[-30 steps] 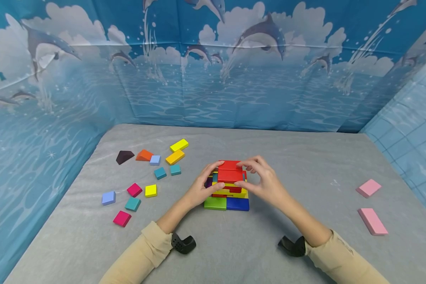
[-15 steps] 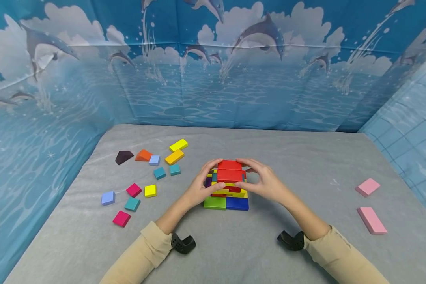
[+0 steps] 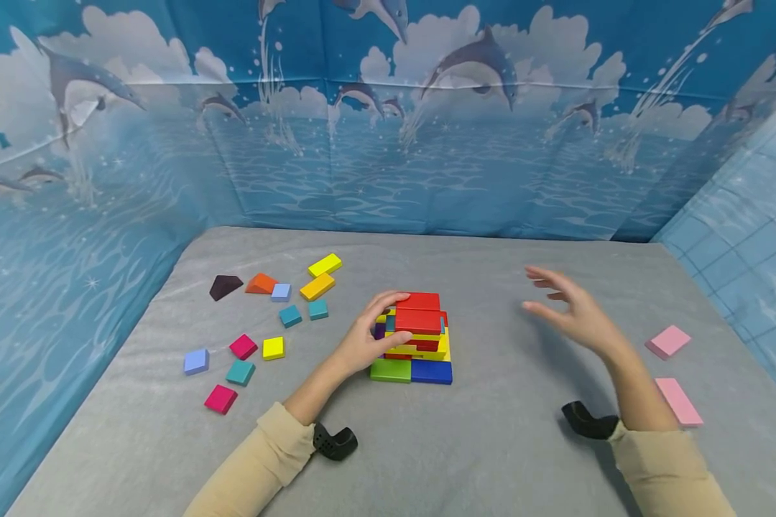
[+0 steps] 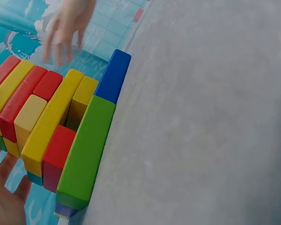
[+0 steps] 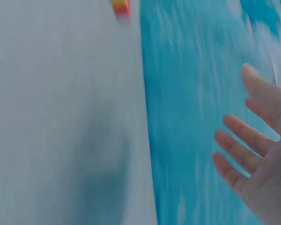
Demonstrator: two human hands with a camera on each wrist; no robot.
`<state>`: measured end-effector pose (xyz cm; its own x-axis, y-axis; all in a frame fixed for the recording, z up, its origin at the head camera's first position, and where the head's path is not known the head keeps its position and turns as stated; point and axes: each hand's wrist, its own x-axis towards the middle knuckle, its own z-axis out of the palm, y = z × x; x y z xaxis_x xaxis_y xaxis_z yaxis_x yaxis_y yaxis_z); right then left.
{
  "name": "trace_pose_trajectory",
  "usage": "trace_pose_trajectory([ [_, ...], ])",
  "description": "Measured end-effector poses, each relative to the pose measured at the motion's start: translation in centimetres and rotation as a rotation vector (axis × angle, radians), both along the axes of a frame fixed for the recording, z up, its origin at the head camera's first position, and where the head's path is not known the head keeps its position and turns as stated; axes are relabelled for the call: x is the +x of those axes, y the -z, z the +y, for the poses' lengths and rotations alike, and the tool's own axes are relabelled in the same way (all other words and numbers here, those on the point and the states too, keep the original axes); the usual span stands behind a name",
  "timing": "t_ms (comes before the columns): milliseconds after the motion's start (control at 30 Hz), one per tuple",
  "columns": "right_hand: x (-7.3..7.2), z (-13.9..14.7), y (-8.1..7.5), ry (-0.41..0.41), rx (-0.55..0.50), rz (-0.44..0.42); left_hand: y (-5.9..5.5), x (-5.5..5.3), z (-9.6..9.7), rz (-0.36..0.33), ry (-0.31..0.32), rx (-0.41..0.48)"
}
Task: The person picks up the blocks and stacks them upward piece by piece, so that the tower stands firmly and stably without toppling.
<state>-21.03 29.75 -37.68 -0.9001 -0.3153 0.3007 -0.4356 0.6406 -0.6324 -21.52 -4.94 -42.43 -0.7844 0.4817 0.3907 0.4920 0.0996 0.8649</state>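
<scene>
A tower of wooden blocks (image 3: 420,346) stands mid-table, with a green block (image 3: 391,370) and a blue block (image 3: 432,372) at its front base. Red blocks (image 3: 417,321) lie across its top. My left hand (image 3: 364,337) holds the tower's upper left side, thumb at the front and index finger reaching the back of the top layer. Yellow, red and pale wooden layers show edge-on in the left wrist view, beside the left fingers (image 4: 4,168). Off to the right, my right hand (image 3: 572,309) is raised over the table with fingers spread, holding nothing.
Several loose blocks lie left, among them a magenta one (image 3: 221,399), a yellow one (image 3: 274,348), a teal one (image 3: 241,373) and a dark one (image 3: 225,287). Two pink blocks (image 3: 669,342) lie at the right. A dolphin-print curtain (image 3: 388,179) hangs behind the grey table (image 3: 478,445).
My right hand has left the tower and swung right, toward the pink blocks' side. The left hand stays at the tower, and the top red blocks keep their place.
</scene>
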Motion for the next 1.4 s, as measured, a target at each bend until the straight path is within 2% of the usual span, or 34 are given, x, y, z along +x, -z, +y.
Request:
trace_pose_trajectory([
  [167, 1.3, 8.7, 0.8, 0.238, 0.094, -0.07, -1.7, 1.2, -0.1, -0.01, 0.009, 0.006],
  [300, 2.7, 14.0, 2.2, 0.332, 0.138, -0.115, -2.0, 1.4, -0.1, -0.015, 0.004, -0.001],
  [433, 3.8, 17.4, 3.6, 0.368, 0.197, -0.193, -2.1, 1.3, -0.1, -0.018, 0.002, 0.0],
  [633, 4.1, 19.7, 5.6, 0.443, 0.306, -0.31, -2.1, 1.3, -0.1, -0.037, 0.002, -0.001],
  [700, 4.0, 20.0, 6.1, 0.47, 0.323, -0.318, -2.1, 1.3, -0.1, -0.04, 0.0, -0.002],
  [867, 3.8, 20.1, 6.7, 0.507, 0.315, -0.274, -2.1, 1.3, -0.1, -0.039, 0.001, -0.003],
  [1033, 3.8, 18.7, 5.4, 0.478, 0.317, -0.269, -2.0, 1.3, -0.1, -0.047, 0.006, -0.005],
  [1100, 3.7, 17.4, 4.3, 0.431, 0.307, -0.259, -1.9, 1.3, 0.0, -0.051, 0.008, -0.002],
  [1233, 2.7, 13.8, 2.0, 0.31, 0.244, -0.174, -1.9, 1.2, 0.0, -0.057, 0.008, 0.006],
  [1400, 1.2, 7.3, 0.2, 0.171, 0.127, -0.018, -1.8, 1.1, 0.0, -0.058, 0.008, 0.007],
])
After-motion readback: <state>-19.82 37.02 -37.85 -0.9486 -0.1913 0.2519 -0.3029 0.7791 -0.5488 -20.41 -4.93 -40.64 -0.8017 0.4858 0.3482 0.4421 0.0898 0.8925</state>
